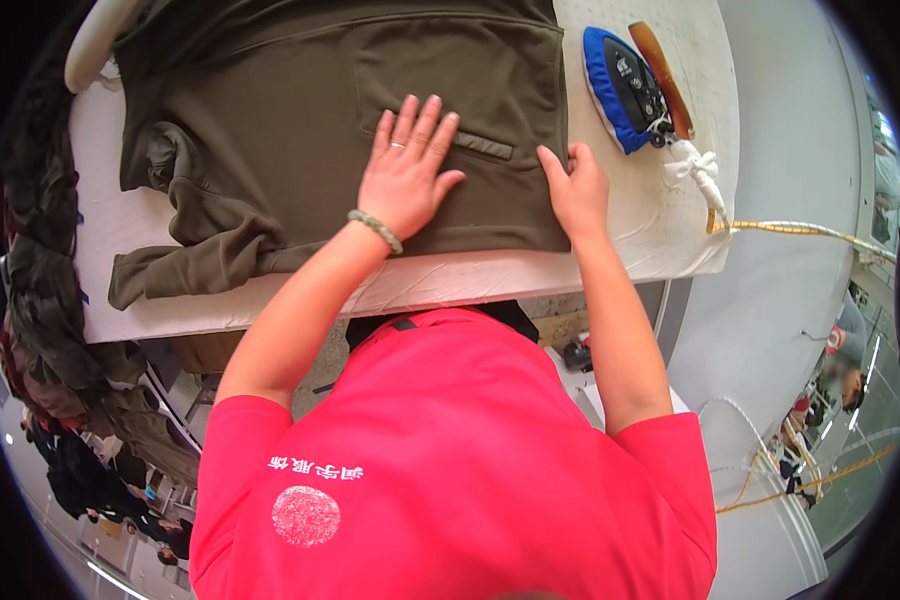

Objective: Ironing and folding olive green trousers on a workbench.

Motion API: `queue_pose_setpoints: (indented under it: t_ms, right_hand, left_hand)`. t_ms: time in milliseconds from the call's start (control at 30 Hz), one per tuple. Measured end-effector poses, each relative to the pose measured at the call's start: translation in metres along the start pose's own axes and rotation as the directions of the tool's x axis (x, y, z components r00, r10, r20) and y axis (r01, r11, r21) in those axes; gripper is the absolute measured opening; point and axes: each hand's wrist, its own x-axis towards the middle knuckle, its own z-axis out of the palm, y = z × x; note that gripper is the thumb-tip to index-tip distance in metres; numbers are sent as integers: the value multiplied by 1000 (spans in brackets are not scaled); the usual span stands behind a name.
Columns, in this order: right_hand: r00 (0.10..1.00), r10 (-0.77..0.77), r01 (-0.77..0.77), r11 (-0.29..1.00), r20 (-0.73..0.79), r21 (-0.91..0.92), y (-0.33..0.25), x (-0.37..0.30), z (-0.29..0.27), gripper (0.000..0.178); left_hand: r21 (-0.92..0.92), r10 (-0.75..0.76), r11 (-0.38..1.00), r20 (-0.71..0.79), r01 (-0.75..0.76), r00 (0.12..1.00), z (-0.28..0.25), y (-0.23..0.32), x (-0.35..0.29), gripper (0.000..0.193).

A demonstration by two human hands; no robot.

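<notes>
An olive-brown jacket (280, 110) lies spread over a white padded ironing table (660, 230), one sleeve bunched toward the left near the front edge. My left hand (407, 165) rests flat on the cloth with fingers spread, just beside a slanted pocket strip (483, 146). At the garment's right edge, my right hand (578, 190) pinches the fabric between thumb and fingers. To the right of that hand sits an iron (625, 88) with a blue cover around its base and a brown handle.
A white-wrapped hose (698, 170) runs from the iron to a cord (800, 230) leading off right. Dark garments (45, 260) hang along the table's left side. A white curved tube (92, 45) stands at the back left. People appear in the far background at both sides.
</notes>
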Motion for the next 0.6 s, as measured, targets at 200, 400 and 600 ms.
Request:
queue_pose_setpoints:
  t_ms: [200,400,600]
  right_hand:
    - [784,-568,503,818,-251,-279,-5,8,19,44]
    - [533,-845,846,533,49,2,-13,13,53,71]
    - [574,-813,818,564,103,-111,0,15,50,76]
  left_hand:
    - [66,104,992,59,-108,993,52,74,35,67]
    - [95,67,992,185,-86,980,26,24,8,68]
    - [203,-490,811,-279,549,826,-32,-97,-114,68]
